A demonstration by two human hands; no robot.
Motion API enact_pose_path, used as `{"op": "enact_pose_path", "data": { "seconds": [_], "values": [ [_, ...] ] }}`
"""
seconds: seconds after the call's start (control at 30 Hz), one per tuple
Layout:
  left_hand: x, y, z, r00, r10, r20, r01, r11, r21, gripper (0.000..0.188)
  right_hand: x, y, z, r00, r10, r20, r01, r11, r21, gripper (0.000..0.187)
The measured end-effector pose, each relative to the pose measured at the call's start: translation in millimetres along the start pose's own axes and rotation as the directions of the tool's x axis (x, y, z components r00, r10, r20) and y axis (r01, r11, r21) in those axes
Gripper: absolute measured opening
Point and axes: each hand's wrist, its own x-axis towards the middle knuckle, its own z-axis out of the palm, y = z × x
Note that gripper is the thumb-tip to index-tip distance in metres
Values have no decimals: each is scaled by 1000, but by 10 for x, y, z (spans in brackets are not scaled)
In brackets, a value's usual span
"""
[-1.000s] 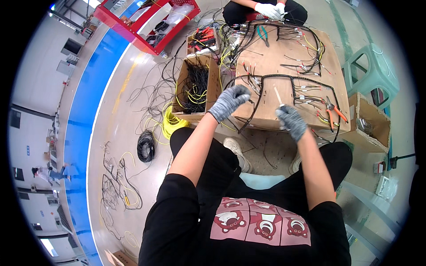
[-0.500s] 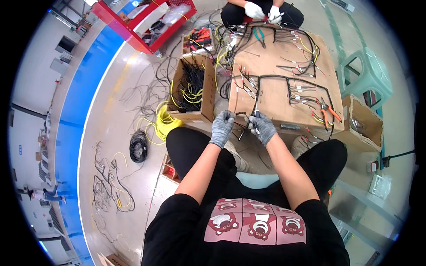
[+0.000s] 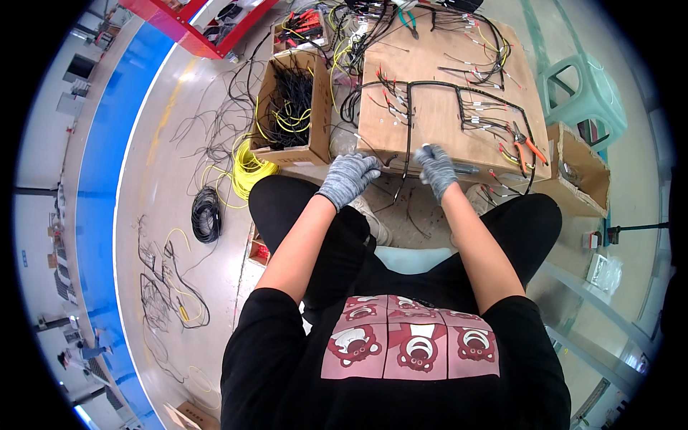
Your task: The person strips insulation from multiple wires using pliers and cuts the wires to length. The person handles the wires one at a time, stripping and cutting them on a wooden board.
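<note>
A black taped wire harness (image 3: pixel 409 122) lies on the wooden board (image 3: pixel 387 61), its trunk hanging over the near edge between my hands. My left hand (image 3: pixel 349 179), in a grey knit glove, is closed with its fingertips at a short black cable (image 3: pixel 388 163) just left of that trunk. Right of the trunk, my gloved right hand (image 3: pixel 437 170) is curled near the board's edge. Its fingertips are smeared by motion, around something pale I cannot make out. Orange-handled pliers (image 3: pixel 528 147) lie at the board's right side; teal-handled pliers (image 3: pixel 409 24) lie at its far edge.
Left of the board stands a cardboard box (image 3: pixel 316 136) of black and yellow wires. Beside it on the floor are a yellow cable coil (image 3: pixel 247 172) and a black coil (image 3: pixel 206 215). Another cardboard box (image 3: pixel 584 183) and a green stool (image 3: pixel 584 93) stand on the right.
My right hand has shifted right, away from the harness trunk, and blurs. My left hand has moved slightly left and up. The view has tilted, and the co-worker opposite is mostly out of frame.
</note>
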Motion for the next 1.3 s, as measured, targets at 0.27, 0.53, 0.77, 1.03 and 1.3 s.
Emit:
{"op": "enact_pose_path", "data": {
  "seconds": [0.27, 0.53, 0.77, 1.03, 1.3],
  "values": [
    [146, 97, -68, 992, 85, -88, -98, 983, -156, 18, -433, -229, -270, 877, -367, 310, 464, 814, -351, 27],
    [268, 210, -257, 984, 65, -164, -106, 962, -253, 13, -405, -390, -195, 715, -535, 450, 695, 472, -543, 28],
    [370, 296, -456, 985, 73, -159, -107, 971, -214, 12, -410, -651, -257, 835, -323, 444, 547, 568, -615, 22],
    [586, 337, -505, 993, 34, 113, 24, 881, -473, 14, -255, -637, -343, 808, -312, 501, 578, 588, -566, 20],
    [518, 309, -441, 961, -171, 218, 264, 321, -910, 23, -161, -642, -461, 732, -506, 456, 666, 672, -323, 14]
  ]
}}
